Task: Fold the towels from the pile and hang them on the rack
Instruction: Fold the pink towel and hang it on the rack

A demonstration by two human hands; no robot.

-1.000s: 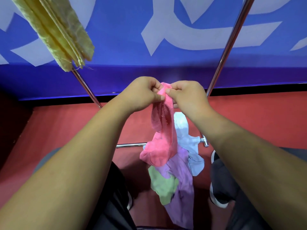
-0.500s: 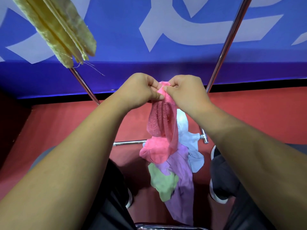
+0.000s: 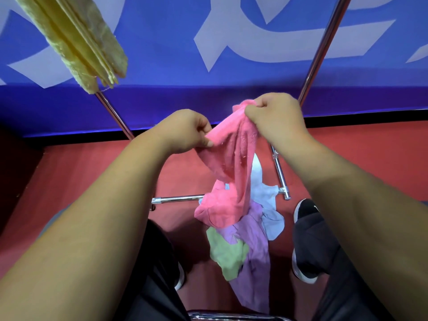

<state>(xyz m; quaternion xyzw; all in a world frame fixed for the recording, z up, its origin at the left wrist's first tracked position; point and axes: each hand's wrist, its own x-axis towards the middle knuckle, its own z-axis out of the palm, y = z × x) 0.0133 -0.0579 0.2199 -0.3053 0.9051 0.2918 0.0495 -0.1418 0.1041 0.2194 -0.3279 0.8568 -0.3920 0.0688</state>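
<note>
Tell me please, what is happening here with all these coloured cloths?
A person holds up a pink towel in both hands. The left hand pinches one edge, and the right hand grips the bunched top a little higher. The towel is not folded yet. Below it lies the pile of green, purple and pale blue towels. One folded yellow towel hangs at the upper left, apparently from the rack.

Pinching the top edge of a pink towel (image 3: 234,163) with the left hand (image 3: 185,132), lower, and right hand (image 3: 275,119), higher, over the towel pile (image 3: 254,239) below. Farther off, folded yellow towel (image 3: 76,38), seemingly hung on the rack (image 3: 322,49).
</note>
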